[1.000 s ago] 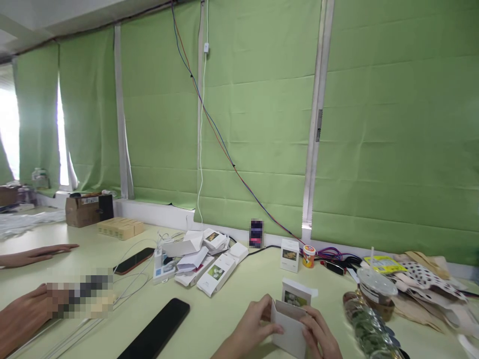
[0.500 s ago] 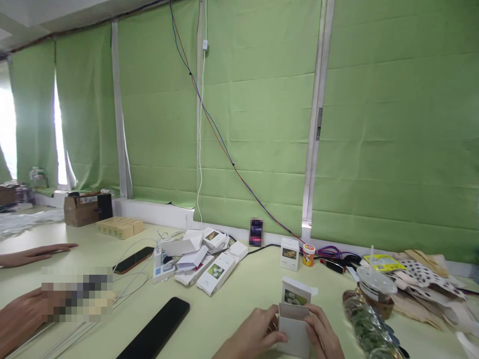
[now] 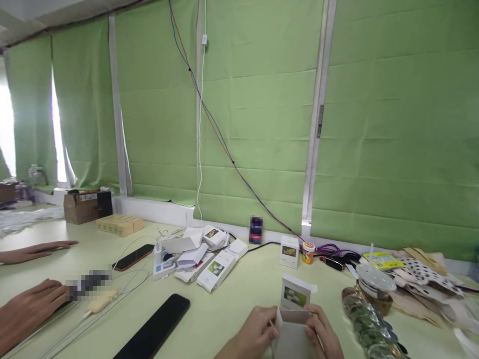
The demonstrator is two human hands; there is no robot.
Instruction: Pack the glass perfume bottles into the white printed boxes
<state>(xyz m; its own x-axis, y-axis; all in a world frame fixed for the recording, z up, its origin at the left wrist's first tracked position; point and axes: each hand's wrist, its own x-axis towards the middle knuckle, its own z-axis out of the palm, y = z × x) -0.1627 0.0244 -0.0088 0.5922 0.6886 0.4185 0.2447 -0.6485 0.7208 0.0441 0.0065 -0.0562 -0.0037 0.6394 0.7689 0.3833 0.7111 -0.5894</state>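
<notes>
A small white carton [image 3: 294,344] stands between my two hands at the lower right, its top open towards me. Behind it rises a flap or panel [image 3: 295,295] printed with white flowers on green; whether it belongs to the same carton I cannot tell. My left hand [image 3: 256,331] grips the carton's left side, fingers curled at its upper edge. On the other side my right hand [image 3: 324,331] closes its thumb and fingers on the right wall. The carton's lower part runs out of view.
Flattened and folded white boxes [image 3: 217,269] lie in the middle beside a power strip [image 3: 164,271]. Black phone [image 3: 155,326] lies left of my hands. Another person's hands [image 3: 35,309] rest at the left. Wrapped discs [image 3: 368,321] and a lidded cup [image 3: 375,281] stand right.
The carton has shifted slightly left and leans a little more, and my left fingers have moved along its side. The other person's nearer hand has moved over the blurred phone.
</notes>
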